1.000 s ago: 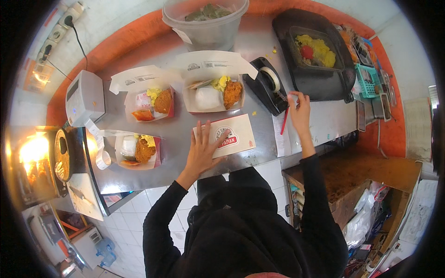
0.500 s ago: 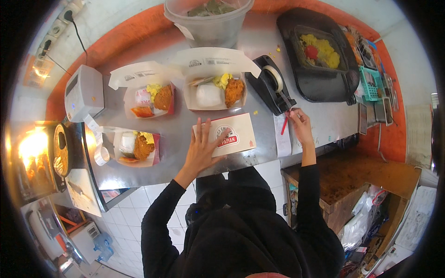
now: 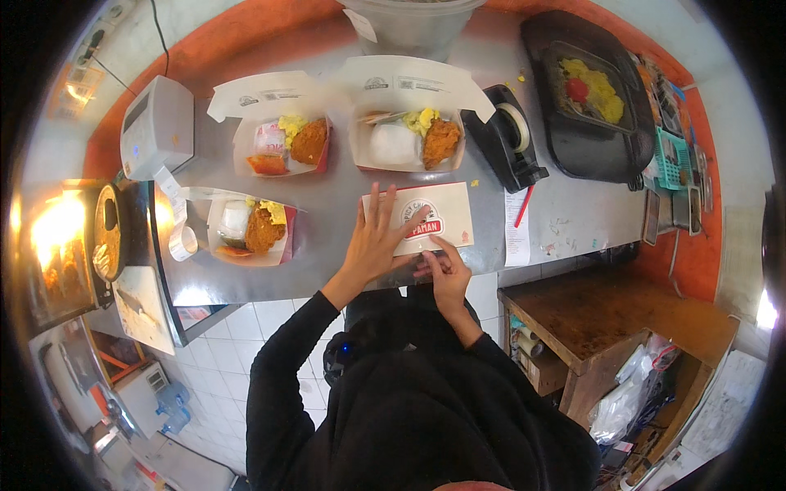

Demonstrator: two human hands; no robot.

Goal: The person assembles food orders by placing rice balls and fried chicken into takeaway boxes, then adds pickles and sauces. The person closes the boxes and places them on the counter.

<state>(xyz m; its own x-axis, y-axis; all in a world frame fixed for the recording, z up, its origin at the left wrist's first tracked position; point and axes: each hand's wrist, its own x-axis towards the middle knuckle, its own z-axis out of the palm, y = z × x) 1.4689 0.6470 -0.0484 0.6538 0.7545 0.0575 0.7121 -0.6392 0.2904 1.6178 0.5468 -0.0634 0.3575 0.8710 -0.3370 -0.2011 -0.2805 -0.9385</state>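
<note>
A closed cream cardboard food box (image 3: 453,204) with a red emblem lies on the steel counter in front of me. My left hand (image 3: 377,237) rests flat on its left part, fingers spread. At the box's near edge is my right hand (image 3: 446,274), fingertips pinched together; whatever is between them is too small to make out. Beyond the box stands an open meal box (image 3: 366,151) with fried chicken (image 3: 441,143), a white wrapped packet and yellow scrambled egg. Two similar open boxes, one farther back (image 3: 243,147) and one nearer (image 3: 214,221), sit to the left.
A black tape dispenser (image 3: 501,143) stands right of the boxes, with a paper slip (image 3: 517,245) and a red pen (image 3: 524,206) by it. Farther right is a black tray (image 3: 540,74) bearing an egg container. A grey-white machine (image 3: 160,127) stands left; a clear tub (image 3: 409,31) is at the back.
My right hand has left the tape dispenser and come left to the closed box's near edge. My left hand stays on the box. The whole view has shifted slightly.
</note>
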